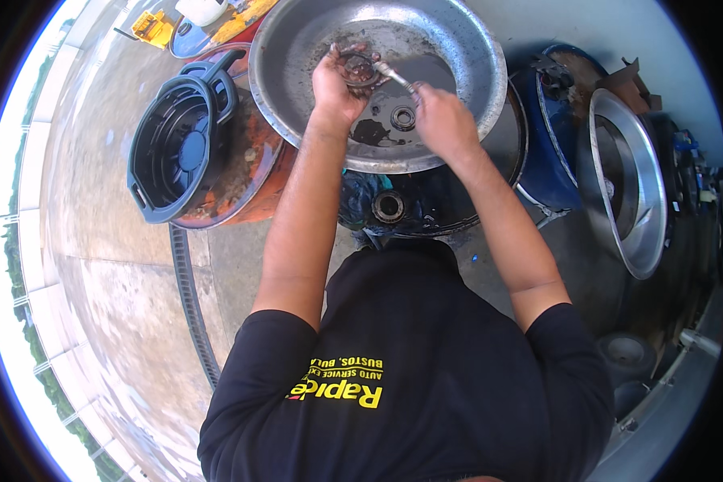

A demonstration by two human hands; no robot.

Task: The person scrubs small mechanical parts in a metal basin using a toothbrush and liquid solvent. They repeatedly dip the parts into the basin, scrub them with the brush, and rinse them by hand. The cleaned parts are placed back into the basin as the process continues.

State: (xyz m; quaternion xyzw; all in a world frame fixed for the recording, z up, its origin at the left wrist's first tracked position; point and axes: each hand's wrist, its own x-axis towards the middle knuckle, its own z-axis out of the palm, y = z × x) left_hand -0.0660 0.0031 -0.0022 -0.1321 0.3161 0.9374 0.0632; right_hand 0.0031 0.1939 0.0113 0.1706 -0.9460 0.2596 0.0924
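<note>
Over a wide metal basin, my left hand holds up a dark, greasy ring-shaped part, with its fingers curled round it. My right hand grips the handle of a brush. The brush's head touches or nearly touches the right side of the ring-shaped part. Inside the basin, below my hands, lies a round bearing beside a patch of dark, dirty liquid. Another bearing rests on the dark drum top, just in front of the basin.
A black drain pan sits on an orange drum at the left. To the right stand a blue drum and a second metal basin, tilted on its side. A yellow object is at the far left. A floor grate runs along the left.
</note>
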